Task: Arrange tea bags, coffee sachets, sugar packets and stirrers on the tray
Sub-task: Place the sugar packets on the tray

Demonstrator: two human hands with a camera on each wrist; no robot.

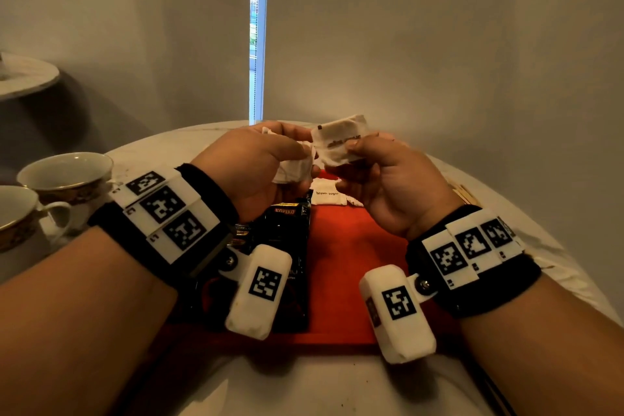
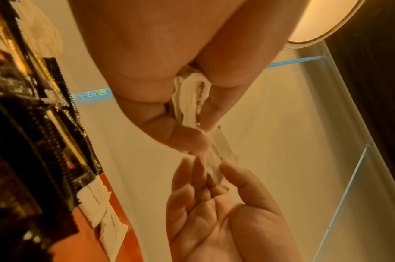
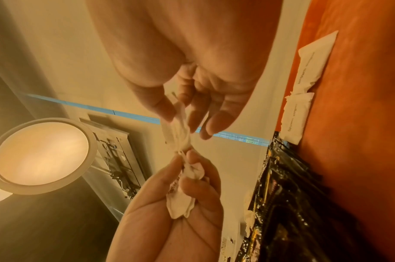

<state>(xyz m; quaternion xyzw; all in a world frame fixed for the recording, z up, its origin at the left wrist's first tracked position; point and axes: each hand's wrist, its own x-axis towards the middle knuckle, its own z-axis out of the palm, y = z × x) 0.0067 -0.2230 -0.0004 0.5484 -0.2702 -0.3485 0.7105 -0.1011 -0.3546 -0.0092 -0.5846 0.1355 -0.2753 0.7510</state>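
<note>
the round pale table carries a flat red tray, smooth and matte, with glossy black coffee sachets along its left side and soft white brown sugar packets lying at its far edge. above the tray, the left hand curls round a crumpled bunch of white packets, while the right hand pinches one puffy sugar packet between thumb and fingers, the rest of that hand loose. the two paper bundles touch, so i'd guess a tug could tear the thin paper or spill the bunch onto the tray. two patterned teacups stand well left.
</note>
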